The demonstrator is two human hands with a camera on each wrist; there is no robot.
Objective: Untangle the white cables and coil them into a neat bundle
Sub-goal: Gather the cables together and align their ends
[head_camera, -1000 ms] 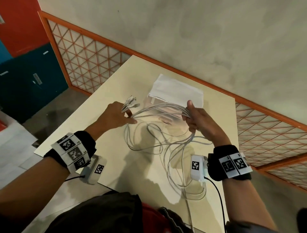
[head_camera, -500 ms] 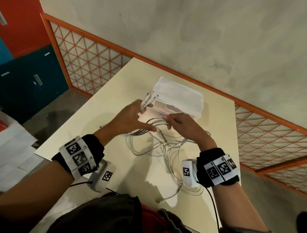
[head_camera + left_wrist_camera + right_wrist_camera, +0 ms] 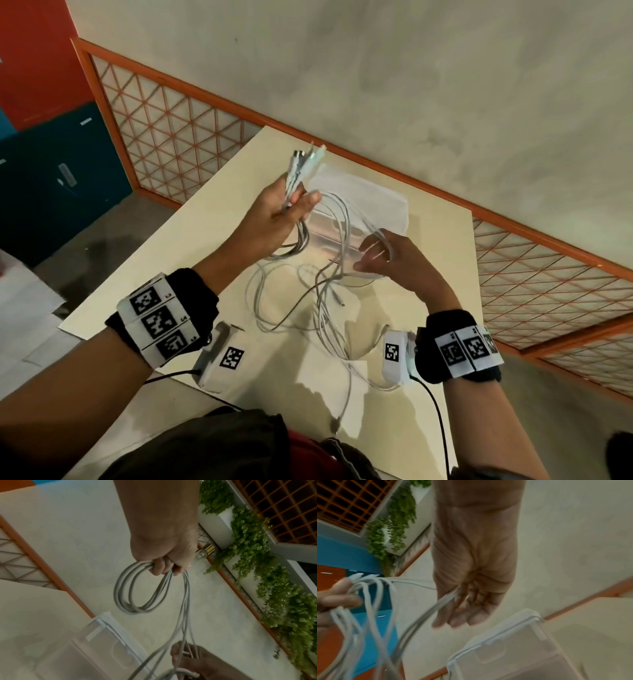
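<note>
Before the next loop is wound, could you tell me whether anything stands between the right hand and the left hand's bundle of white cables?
Nothing visible does. The left hand grips the white cables, and the right hand already holds strands running straight to it. The clear plastic box sits behind them on the table.

the white cables (image 3: 329, 274) are several thin cords, gathered at one end in the left hand (image 3: 274, 219), where their plugs (image 3: 305, 159) stand up together above the fingers and a small coil of about three loops (image 3: 137, 595) hangs under the fist. from there the strands run across to the right hand (image 3: 394, 260), which lets them pass through its loosely curled fingers (image 3: 471, 615). the rest hangs down and lies on the worktop (image 3: 171, 274) in loose, crossing loops between the two wrists, with one free end (image 3: 342, 303) lying in the middle of the tangle.
</note>
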